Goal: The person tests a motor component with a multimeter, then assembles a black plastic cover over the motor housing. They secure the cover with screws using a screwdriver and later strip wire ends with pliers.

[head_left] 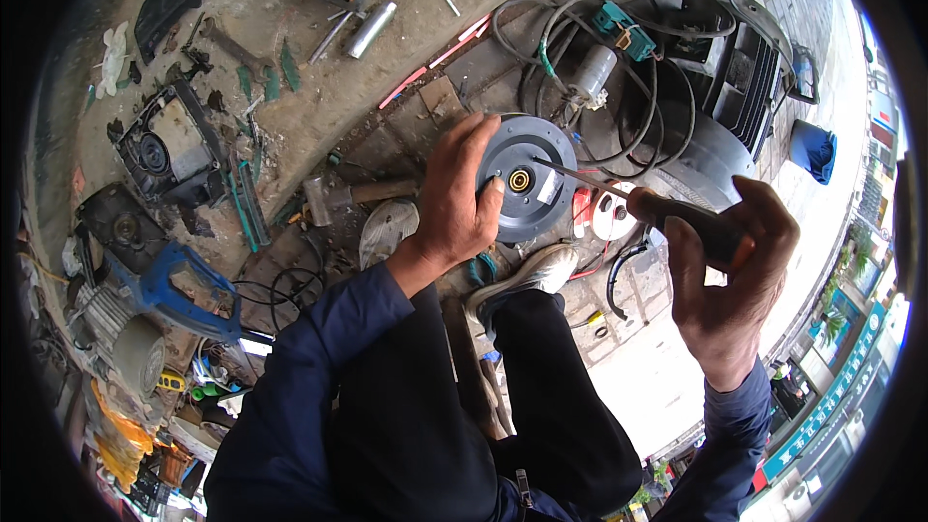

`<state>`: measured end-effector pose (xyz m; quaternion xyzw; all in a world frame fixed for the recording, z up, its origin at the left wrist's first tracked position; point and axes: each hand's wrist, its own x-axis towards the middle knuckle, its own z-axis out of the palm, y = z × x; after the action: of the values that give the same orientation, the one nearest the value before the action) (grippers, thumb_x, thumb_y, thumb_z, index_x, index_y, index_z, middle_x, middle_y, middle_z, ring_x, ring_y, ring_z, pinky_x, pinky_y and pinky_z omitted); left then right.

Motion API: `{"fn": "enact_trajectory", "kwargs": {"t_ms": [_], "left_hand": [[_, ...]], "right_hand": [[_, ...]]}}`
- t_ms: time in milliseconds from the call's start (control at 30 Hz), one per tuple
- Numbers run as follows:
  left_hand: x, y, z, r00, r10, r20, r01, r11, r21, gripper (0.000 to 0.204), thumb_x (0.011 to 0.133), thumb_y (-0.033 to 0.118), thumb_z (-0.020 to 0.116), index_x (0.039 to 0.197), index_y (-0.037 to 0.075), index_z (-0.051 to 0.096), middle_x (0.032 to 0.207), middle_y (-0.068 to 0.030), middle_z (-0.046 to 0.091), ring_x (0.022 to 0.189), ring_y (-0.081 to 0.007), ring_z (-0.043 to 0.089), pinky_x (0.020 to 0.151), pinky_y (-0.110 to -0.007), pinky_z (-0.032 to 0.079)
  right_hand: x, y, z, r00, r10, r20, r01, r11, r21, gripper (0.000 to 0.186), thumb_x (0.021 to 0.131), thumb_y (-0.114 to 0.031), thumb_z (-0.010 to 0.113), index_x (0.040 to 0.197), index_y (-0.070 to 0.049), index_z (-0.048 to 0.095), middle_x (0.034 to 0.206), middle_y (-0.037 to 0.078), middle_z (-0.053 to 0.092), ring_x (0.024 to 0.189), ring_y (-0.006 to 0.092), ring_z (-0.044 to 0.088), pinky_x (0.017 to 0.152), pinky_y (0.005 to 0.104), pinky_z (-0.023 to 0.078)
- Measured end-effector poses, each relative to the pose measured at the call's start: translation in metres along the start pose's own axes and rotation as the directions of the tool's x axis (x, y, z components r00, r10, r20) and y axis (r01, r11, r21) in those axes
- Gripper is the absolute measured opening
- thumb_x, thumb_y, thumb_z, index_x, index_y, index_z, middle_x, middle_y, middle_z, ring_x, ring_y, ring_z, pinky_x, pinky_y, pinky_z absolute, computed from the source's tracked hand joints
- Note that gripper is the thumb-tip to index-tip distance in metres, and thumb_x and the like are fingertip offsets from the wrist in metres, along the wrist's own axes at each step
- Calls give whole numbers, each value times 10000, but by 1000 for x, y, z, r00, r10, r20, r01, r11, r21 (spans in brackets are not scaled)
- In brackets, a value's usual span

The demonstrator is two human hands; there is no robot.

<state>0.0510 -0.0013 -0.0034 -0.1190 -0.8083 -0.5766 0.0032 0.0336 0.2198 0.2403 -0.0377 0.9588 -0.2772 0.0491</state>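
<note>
My left hand (454, 198) grips a round grey disc (530, 215) by its left side. The thumb lies on its face near the brass-coloured ring at the centre. A pale label is stuck on the disc, right of that ring. In my right hand (725, 314) is a screwdriver (675, 217) with a dark handle, its fingers closed round the grip. The thin shaft points left across the disc, and its tip appears at the face just above the ring. Whether the tip touches or sits in a hole, I cannot tell.
A hammer (358, 193) lies left of the disc. Beyond are coiled black cables (541, 34) and a black machine housing (739, 77). To the left lie a blue-handled tool (184, 290), opened casings (169, 150) and a wrench (232, 48). My shoe (536, 275) is below the disc.
</note>
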Motion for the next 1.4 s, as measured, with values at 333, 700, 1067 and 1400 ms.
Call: {"fn": "enact_trajectory", "kwargs": {"t_ms": [333,700,1067,1400], "left_hand": [[-2,1,0,1000,-7,7,7,1000,-5,621,1012,134,600,1581,-80,473,1586,-301,499,1490,-459,489,1266,-515,379],[1,0,1,1000,9,-11,-9,1000,-7,641,972,98,616,1575,-71,476,1571,-305,504,1470,-472,497,1253,-530,386],[-1,-2,3,1000,21,-23,-21,1000,-7,677,932,61,621,1581,-54,469,1551,-307,510,1435,-490,509,1231,-549,397],[-3,-4,-4,999,-49,15,49,998,-33,642,995,129,607,1591,-58,459,1585,-303,491,1472,-474,498,1253,-521,393]], "right_hand": [[6,-15,-10,995,-4,103,20,988,-155,579,852,41,868,1306,14,509,1033,123,837,815,283,683,905,382,562],[7,-13,-8,994,70,86,-66,996,-54,382,937,15,826,1169,15,522,966,189,835,782,281,785,778,411,628],[4,-19,-11,981,151,117,-147,988,-47,482,889,-11,880,1222,19,532,908,164,792,938,291,815,788,351,623],[-19,11,-10,972,235,7,-233,959,158,406,955,76,796,1279,21,558,1116,138,695,1030,213,786,834,322,641]]}}
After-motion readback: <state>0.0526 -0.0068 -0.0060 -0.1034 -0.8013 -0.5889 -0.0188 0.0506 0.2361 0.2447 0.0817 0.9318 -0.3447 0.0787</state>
